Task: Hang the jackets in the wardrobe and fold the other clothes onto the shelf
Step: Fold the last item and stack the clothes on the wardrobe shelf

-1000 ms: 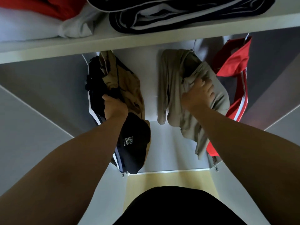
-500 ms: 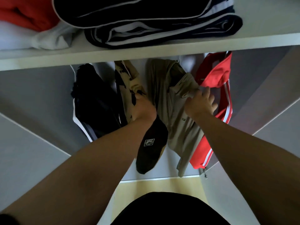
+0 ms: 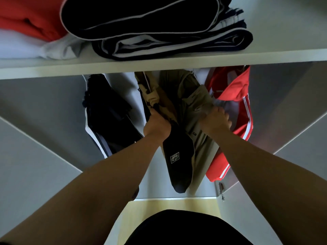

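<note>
1. Head view, wardrobe interior. Four jackets hang below the shelf point(image 3: 177, 65): navy jacket with white stripe point(image 3: 106, 119) far left, tan-and-navy jacket point(image 3: 177, 161) and khaki jacket point(image 3: 190, 96) in the middle, red jacket with white stripes point(image 3: 237, 103) at right. The shelf edge hides the rail and hangers.
2. Left hand point(image 3: 156, 125): fingers curled round a bunch of the tan-and-navy jacket's fabric, near its middle.
3. Right hand point(image 3: 215, 119): fingers curled, gripping the khaki jacket's right edge, just beside the red jacket.
4. On the shelf: folded navy clothes with white piping point(image 3: 150, 27) in the centre, a red garment point(image 3: 26, 20) over a white garment point(image 3: 23, 50) at left.
5. Judgement: the hanging jackets are being spaced or straightened; folding looks mostly done.
6. Risks: a downward tug on gripped fabric could slide a jacket off its unseen hanger. The two middle jackets touch, so moving one may drag or crease the other. The red jacket may get crowded against the right wall.
</note>
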